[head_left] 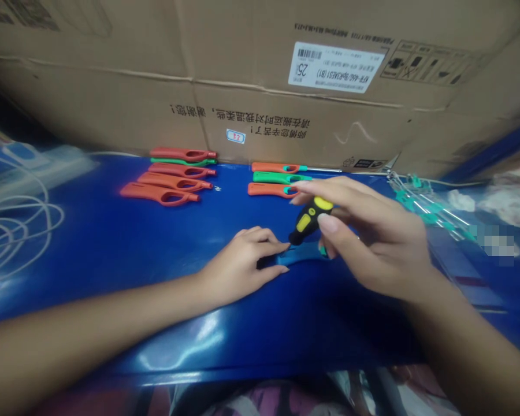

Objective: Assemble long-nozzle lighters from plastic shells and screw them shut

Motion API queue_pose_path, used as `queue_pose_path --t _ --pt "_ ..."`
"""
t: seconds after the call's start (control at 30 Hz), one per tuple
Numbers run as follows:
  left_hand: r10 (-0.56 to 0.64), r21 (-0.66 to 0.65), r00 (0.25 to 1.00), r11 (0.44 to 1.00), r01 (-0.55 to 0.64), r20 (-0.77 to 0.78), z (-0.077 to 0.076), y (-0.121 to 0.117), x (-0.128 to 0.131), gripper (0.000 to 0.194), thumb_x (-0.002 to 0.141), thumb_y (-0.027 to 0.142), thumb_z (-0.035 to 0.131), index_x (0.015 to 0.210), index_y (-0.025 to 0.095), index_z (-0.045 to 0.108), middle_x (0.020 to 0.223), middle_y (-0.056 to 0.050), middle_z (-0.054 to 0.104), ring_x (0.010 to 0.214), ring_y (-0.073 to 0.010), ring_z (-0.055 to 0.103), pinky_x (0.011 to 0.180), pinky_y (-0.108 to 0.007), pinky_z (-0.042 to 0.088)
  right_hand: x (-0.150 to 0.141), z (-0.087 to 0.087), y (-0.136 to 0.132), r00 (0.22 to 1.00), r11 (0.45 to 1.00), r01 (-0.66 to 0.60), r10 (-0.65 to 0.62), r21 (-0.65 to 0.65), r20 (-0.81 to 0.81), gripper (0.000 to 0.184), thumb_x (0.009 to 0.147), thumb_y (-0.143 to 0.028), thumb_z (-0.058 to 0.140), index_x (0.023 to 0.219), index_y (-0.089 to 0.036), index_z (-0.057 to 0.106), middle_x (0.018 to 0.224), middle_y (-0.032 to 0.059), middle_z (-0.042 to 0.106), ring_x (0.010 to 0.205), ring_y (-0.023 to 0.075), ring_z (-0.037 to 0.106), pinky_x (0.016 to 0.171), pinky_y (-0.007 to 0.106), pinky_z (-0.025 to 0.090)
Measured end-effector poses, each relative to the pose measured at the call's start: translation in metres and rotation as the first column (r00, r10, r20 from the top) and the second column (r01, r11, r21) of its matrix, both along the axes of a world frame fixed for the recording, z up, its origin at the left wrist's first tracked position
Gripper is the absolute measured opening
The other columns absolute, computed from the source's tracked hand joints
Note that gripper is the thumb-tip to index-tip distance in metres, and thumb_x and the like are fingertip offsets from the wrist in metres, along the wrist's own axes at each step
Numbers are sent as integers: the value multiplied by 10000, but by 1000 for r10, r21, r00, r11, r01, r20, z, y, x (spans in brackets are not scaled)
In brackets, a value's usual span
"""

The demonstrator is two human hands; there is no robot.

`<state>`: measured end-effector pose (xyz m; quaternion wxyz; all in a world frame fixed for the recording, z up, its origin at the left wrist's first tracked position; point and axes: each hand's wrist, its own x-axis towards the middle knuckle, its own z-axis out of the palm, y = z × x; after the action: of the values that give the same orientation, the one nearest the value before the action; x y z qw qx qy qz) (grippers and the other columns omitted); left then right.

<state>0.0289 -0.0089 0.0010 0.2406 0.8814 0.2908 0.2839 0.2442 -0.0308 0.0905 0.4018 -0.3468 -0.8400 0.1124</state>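
Note:
My right hand [379,245] grips a stubby black-and-yellow screwdriver [307,222] between thumb and fingers, its tip end pointing down and left. Under it, a blue lighter handle [301,253] lies on the table, with a bit of green showing near its right end. My left hand [245,260] pinches the left end of that blue handle between thumb and forefinger, hiding part of it. Whether the screwdriver touches the handle I cannot tell.
Several orange, red and green lighter casings [167,192] lie at the back left of the blue table [164,245]. Three lighters with green triggers [268,189] are behind my hands. Metal rods with green parts [433,202] lie right; white cable [47,214] coils left. A cardboard box [242,63] stands behind.

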Motion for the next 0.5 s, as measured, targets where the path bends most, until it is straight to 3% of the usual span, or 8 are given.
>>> queue_pose_path --t 0.07,0.13,0.27,0.5 --pt "1 -6 1000 1000 -1 -17 2 -1 0 282 912 292 723 1173 185 721 1018 -47 679 955 -200 626 883 -364 506 4 2 1 999 997 -45 44 -65 -22 344 976 -194 569 1304 -258 648 1204 54 702 904 157 693 682 259 583" --pt "2 -2 999 1000 -2 -38 3 -2 -1 271 925 280 704 1179 184 721 1026 -52 675 965 -204 615 886 -368 506 6 2 3 999 998 -32 30 -52 -33 278 960 -216 608 1225 -243 688 1156 49 721 947 172 698 710 261 589" --pt "2 19 998 1000 -1 -58 3 -3 -1 305 940 270 683 1228 171 699 1001 -58 664 961 -205 607 881 -368 512 3 -2 5 1000 1000 19 -19 14 -15 261 964 -234 616 1215 -235 685 1152 48 721 1010 182 691 791 276 594" --pt "15 47 999 999 -13 -40 4 -4 1 184 916 245 707 1078 165 737 961 -51 662 914 -202 613 852 -360 522 -10 -6 -1 996 977 79 -87 198 30 278 951 -166 634 1221 -226 662 1091 43 723 950 149 686 844 248 568"
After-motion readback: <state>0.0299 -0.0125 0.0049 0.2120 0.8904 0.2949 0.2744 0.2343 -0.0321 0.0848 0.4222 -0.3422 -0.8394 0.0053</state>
